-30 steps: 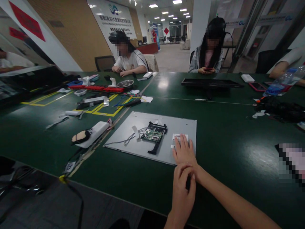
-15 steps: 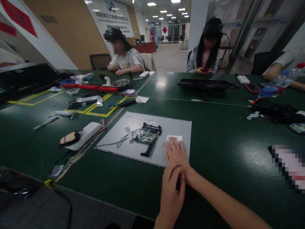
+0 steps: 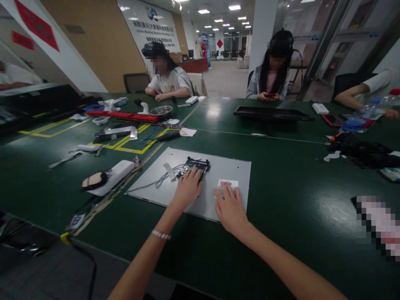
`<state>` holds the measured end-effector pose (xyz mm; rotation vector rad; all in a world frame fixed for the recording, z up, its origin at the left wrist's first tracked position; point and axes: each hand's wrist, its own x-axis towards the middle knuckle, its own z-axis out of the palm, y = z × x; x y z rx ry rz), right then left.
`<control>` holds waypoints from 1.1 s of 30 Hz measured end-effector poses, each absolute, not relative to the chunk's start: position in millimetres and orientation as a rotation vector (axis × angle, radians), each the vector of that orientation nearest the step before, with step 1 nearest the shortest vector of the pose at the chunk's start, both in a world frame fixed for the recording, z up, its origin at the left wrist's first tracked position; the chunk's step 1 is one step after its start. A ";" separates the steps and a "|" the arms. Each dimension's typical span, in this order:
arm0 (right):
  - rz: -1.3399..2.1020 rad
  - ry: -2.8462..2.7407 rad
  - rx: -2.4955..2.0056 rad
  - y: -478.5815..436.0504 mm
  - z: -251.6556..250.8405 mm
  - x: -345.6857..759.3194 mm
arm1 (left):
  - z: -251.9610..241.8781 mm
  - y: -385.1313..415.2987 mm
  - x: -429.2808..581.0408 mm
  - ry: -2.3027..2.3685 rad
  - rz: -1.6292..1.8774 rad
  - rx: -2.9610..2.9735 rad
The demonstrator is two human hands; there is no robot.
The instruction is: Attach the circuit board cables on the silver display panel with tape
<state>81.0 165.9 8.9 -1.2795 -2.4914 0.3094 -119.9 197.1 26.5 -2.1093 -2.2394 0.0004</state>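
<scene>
A flat light-grey panel (image 3: pixel 153 183) lies on the green table, with a circuit board in a black frame (image 3: pixel 204 164) on it. My left hand (image 3: pixel 188 185) rests over the lower part of the board with its fingers stretched out, hiding much of it. Thin grey cables (image 3: pixel 159 180) run left from the board, with a strip of pale tape (image 3: pixel 169 171) across them. On the panel's right side, my right hand (image 3: pixel 230 206) lies flat with spread fingers, its tips on a white label (image 3: pixel 222 183). Neither hand grips anything.
Left of the panel lies a white device with a tan-and-black pad (image 3: pixel 117 173). Behind stand a metal bowl (image 3: pixel 161 111) and a black monitor lying flat (image 3: pixel 271 113). To the right are plastic bottles (image 3: pixel 359 118) and a black bundle (image 3: pixel 353 146). Several people sit around the table.
My left hand has left the right wrist and moved left and forward onto the circuit board. My right hand stays over the label. The camera view has shifted slightly.
</scene>
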 end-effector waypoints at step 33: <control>0.322 -2.497 -1.275 169.1 10.1 80.7 | 34.0 349.3 -171.0 -2.381 0.050 -2.027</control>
